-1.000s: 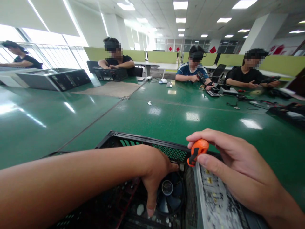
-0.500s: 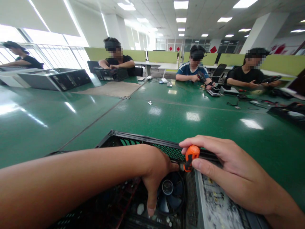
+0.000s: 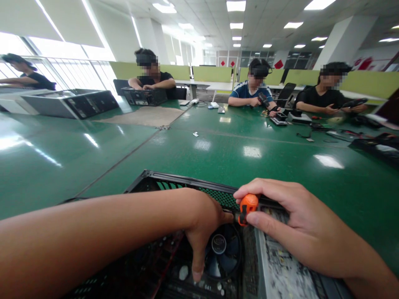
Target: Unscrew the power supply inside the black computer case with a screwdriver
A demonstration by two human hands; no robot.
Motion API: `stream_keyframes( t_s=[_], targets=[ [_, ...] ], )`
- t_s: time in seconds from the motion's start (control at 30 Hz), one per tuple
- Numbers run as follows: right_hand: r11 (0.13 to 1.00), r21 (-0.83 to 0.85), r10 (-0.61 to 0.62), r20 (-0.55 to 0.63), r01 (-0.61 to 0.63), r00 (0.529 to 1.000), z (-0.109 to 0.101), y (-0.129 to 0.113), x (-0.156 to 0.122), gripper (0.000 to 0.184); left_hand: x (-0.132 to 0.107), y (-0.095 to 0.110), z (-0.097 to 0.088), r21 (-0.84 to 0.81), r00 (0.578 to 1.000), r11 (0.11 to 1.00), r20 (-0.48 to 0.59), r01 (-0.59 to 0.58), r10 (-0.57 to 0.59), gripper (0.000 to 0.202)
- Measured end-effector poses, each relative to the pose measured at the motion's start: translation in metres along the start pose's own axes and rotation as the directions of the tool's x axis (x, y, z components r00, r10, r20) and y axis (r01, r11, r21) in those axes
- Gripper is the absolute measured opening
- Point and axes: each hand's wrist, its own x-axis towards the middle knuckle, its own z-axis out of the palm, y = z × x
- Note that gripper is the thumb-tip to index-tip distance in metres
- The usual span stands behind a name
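Observation:
In the head view, an open black computer case point(image 3: 187, 179) lies in front of me. Inside sits a dark cooling fan point(image 3: 229, 261) with a round silver hub label. My left hand point(image 3: 204, 222) reaches over the fan's left side, thumb and fingers spread apart. Its thumb points down beside the fan; its fingertips are near the screwdriver's lower end, and some fingers are hidden. My right hand point(image 3: 289, 220) pinches the orange-and-black handle of a screwdriver point(image 3: 249, 203) between thumb and fingers, above the fan's upper right. The screwdriver's shaft and tip cannot be seen.
A metal drive-bay panel point(image 3: 280, 265) runs along the case's right side. Beyond lies the green table point(image 3: 174, 153) with a small metal piece point(image 3: 195, 134). Farther off are computer cases point(image 3: 71, 104), a cardboard sheet point(image 3: 140, 116), loose parts and several people at work.
The screwdriver handle has shifted slightly left and down and turned a little in my right hand, whose thumb has moved left. My left hand stays in place.

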Motion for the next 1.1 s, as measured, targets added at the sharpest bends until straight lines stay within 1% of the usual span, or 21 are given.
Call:
stream_keyframes(
  t_s=[0.07,0.1,0.2,0.27,0.33,0.47,0.5,0.6,0.63,0.77,0.8,0.97,1.1],
  targets=[
    [1.000,0.000,0.024,-0.014,-0.024,1.000,0.0009,-0.0006,0.0005,0.013,0.0001,0.0006,-0.0007,-0.009,1.000,1.000,-0.008,-0.001,0.001,0.117],
    [0.999,-0.003,0.037,-0.021,-0.037,0.999,0.0015,-0.0006,0.0006,0.014,-0.0002,0.0010,-0.0010,-0.009,1.000,1.000,-0.011,0.004,-0.004,0.117],
    [0.998,-0.009,0.066,-0.035,-0.066,0.997,0.0035,-0.0005,0.0012,0.027,-0.0017,0.0021,-0.0021,0.006,1.000,1.000,-0.010,0.017,-0.017,0.115],
    [0.997,-0.012,0.073,-0.042,-0.073,0.996,0.0039,-0.0009,0.0017,0.029,-0.0022,0.0027,-0.0029,0.010,1.000,1.000,0.015,0.021,-0.021,0.115],
    [0.998,-0.012,0.067,-0.049,-0.068,0.997,0.0036,-0.0016,0.0020,0.024,-0.0019,0.0032,-0.0038,0.019,0.999,1.000,0.043,0.013,-0.014,0.114],
    [1.000,-0.005,0.029,-0.036,-0.030,0.999,0.0020,-0.0010,0.0023,0.012,-0.0012,0.0039,-0.0049,0.065,0.999,0.998,0.036,0.002,-0.005,0.115],
    [1.000,-0.003,0.018,-0.027,-0.018,0.999,0.0017,-0.0002,0.0022,0.012,-0.0013,0.0041,-0.0049,0.075,0.999,0.997,0.035,-0.001,-0.001,0.115],
    [1.000,0.001,-0.003,-0.009,0.003,1.000,0.0010,0.0018,0.0014,0.023,-0.0022,0.0043,-0.0045,0.102,1.000,0.995,0.015,-0.016,0.014,0.115],
    [1.000,0.003,-0.003,-0.009,0.003,1.000,0.0008,0.0020,0.0008,0.025,-0.0023,0.0043,-0.0044,0.104,1.000,0.994,0.007,-0.018,0.018,0.116],
    [1.000,0.002,0.028,-0.015,-0.028,1.000,0.0003,0.0001,-0.0017,0.012,-0.0018,0.0040,-0.0043,0.050,0.998,0.999,0.059,0.015,-0.018,0.117],
    [0.999,-0.002,0.041,-0.018,-0.041,0.999,0.0004,-0.0006,-0.0020,0.013,-0.0016,0.0041,-0.0045,0.044,0.998,0.999,0.061,0.024,-0.027,0.117],
    [0.995,-0.029,0.094,-0.037,-0.095,0.995,0.0024,-0.0008,-0.0002,0.029,-0.0029,0.0042,-0.0048,0.047,0.999,0.999,0.032,0.022,-0.023,0.112],
    [0.993,-0.053,0.106,-0.046,-0.109,0.993,0.0030,0.0002,0.0018,0.028,-0.0037,0.0033,-0.0036,0.033,0.999,0.999,-0.027,0.018,-0.017,0.113]
  ],
)
